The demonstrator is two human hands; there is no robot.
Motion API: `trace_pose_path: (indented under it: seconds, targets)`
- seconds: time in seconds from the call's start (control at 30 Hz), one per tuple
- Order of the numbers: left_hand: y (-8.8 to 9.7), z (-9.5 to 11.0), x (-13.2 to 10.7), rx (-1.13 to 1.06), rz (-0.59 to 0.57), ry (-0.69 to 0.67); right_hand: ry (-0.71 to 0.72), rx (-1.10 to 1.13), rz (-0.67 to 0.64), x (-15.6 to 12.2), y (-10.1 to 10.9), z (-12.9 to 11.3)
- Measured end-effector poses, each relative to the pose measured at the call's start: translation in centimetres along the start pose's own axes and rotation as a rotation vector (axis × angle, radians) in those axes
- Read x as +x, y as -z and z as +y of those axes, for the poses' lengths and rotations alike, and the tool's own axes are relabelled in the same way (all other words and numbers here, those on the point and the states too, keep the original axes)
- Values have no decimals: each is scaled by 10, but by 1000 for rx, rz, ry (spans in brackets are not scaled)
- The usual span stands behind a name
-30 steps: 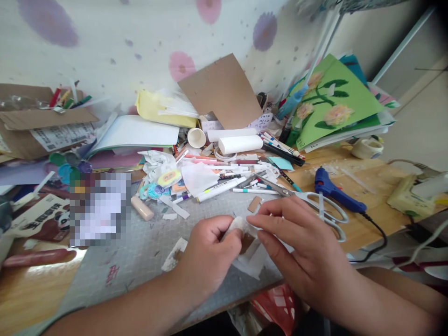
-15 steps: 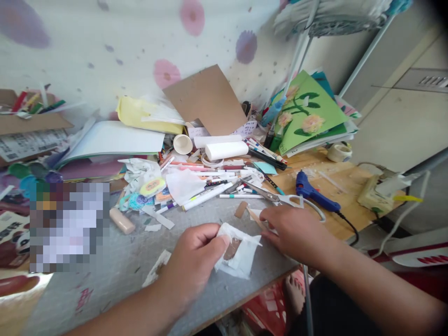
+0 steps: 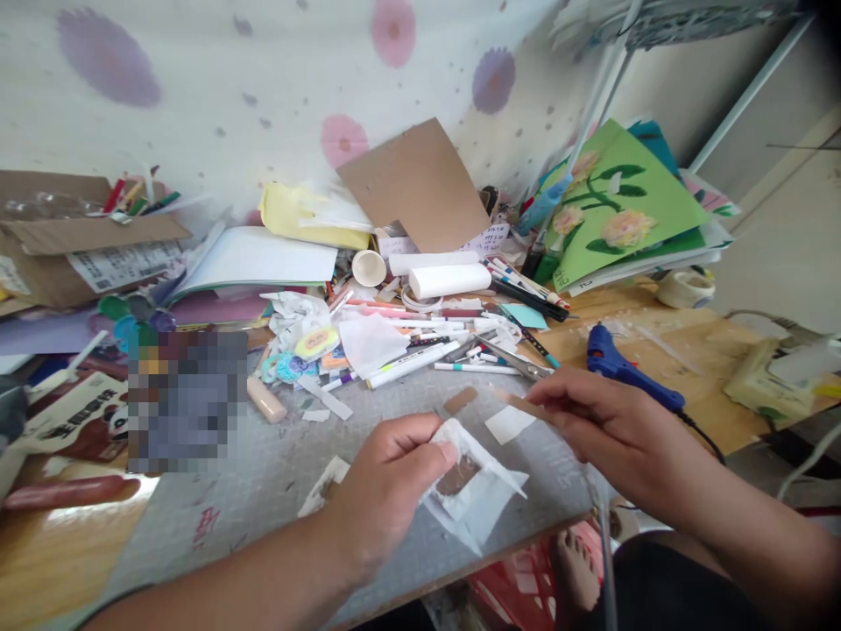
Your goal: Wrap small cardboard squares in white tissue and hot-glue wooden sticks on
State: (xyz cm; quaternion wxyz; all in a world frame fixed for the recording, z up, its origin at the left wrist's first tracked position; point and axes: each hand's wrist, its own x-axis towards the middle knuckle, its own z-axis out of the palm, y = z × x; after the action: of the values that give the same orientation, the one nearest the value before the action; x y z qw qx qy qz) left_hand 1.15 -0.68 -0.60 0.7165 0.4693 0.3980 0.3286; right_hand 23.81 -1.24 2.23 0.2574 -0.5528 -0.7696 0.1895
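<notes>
White, crinkled tissue-like paper (image 3: 484,515) with a flat brown patch (image 3: 458,478) showing in it is pinched by the left hand (image 3: 394,478), over the near part of the grey gridded mat (image 3: 263,526). Thin, flat, tan wooden-looking stick (image 3: 522,403) is gripped by the right hand (image 3: 611,421), tip pointed left, near a white rectangular paper piece (image 3: 507,427). Left thumb is laid on top of the tissue; right fingers are curled, back of hand turned up. Brown cardboard box (image 3: 45,272), far left, is loaded with coloured pens (image 3: 122,202). White paper cup (image 3: 369,268) is tipped sideways, far centre.
</notes>
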Motion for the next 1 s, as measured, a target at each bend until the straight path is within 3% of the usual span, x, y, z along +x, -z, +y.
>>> trace_pose_path:
  seconds: [0.17,0.5,0.7,0.83,1.0]
  targets:
    - [0,-1,-1,23,8,47,165,92,5,-4,1,-20]
    - [0,0,0,13,27,64,191,54,28,-5,-2,-20]
    - [-1,0,0,33,12,38,230,16,-28,-4,-2,-21]
    - [-1,0,-1,97,31,30,264,-68,3,-9,-5,-22]
    - [-2,1,1,114,97,30,475,-357,118,-18,-11,-25]
